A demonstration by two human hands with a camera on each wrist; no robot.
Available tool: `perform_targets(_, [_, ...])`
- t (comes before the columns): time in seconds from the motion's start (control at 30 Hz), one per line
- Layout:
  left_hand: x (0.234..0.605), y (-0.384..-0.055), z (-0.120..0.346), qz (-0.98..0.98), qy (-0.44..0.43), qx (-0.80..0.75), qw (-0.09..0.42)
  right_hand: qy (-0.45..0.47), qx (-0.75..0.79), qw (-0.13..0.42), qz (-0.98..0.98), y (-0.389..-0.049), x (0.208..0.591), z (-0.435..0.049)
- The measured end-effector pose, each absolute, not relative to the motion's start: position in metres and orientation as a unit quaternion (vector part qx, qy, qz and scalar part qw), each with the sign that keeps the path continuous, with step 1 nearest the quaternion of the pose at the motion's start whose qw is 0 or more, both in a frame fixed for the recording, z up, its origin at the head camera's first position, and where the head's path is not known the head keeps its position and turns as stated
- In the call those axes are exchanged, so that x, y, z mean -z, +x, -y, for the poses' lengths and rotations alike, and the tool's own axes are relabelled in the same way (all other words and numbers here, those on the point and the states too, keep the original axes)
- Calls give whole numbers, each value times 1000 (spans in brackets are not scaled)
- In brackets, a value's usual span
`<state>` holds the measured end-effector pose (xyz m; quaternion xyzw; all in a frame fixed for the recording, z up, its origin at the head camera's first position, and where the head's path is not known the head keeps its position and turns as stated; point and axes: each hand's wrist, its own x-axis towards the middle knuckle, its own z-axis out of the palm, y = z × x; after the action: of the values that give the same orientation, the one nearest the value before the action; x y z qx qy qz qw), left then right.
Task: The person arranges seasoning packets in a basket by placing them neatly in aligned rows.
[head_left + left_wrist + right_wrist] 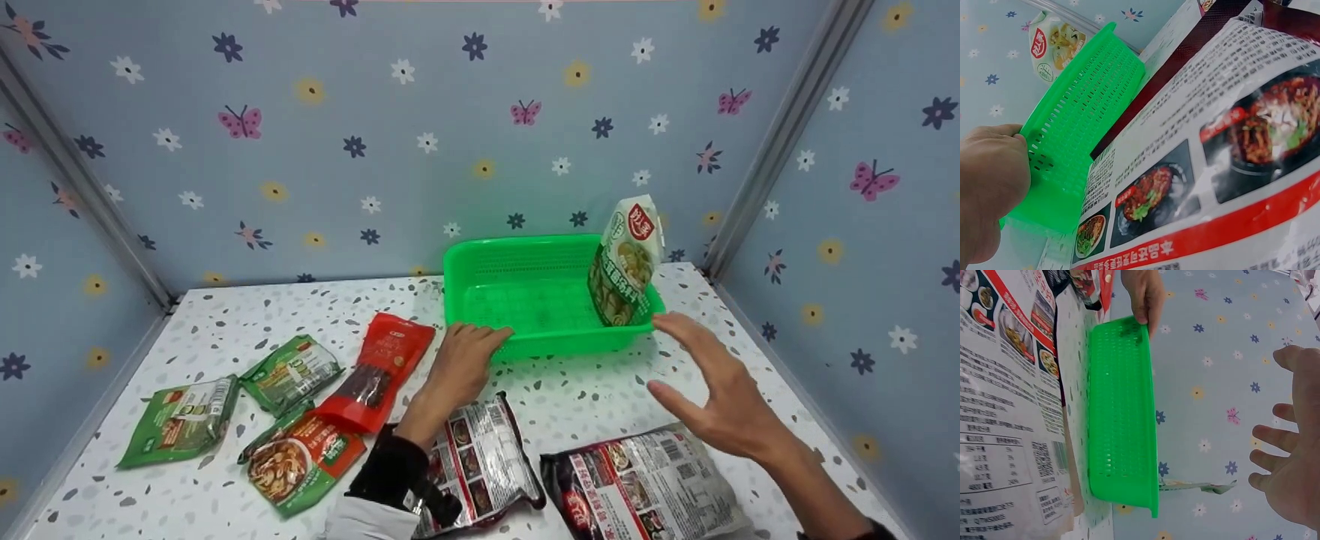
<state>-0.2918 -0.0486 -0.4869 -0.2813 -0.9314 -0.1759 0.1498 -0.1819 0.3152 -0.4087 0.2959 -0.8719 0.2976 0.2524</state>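
A green plastic basket (562,345) with perforated walls stands against the back wall. My left hand (461,364) grips its rim at the front left corner, as the left wrist view also shows. In the basket's right end a white and green food bag (628,262) stands upright, leaning slightly and rising above the rim. My right hand (720,397) is off the basket's front right corner, its fingers spread and holding nothing. The right wrist view shows that hand apart from the basket.
Two large silver and dark food bags (637,487) (484,465) lie in front of the basket, one partly under my left forearm. To the left lie a red pouch (382,367), an orange and green packet (307,461) and green packets (292,375) (184,420). Patterned walls enclose the table.
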Motion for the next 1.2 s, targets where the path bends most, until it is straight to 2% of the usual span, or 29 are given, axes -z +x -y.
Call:
perform_targets(0.17, [488,-292,49,930,-284,176,153,311,-250,133,907,-170,420,-311])
perform_targets(0.4, [491,-291,50,919,-295,179,190,325,-204,-38,923,-165,435,-315])
perform_targets(0.57, [489,-290,49,924,-290,178,175,322,-178,-122,922,-169,452,-315])
perform_targets(0.7, [488,-291,48,925,-288,180,168,316,-168,-146,922,-172,462,-311])
perform_targets(1.2, [485,-290,48,928,-283,186,156,317,-152,-158,923,-191,466,-300])
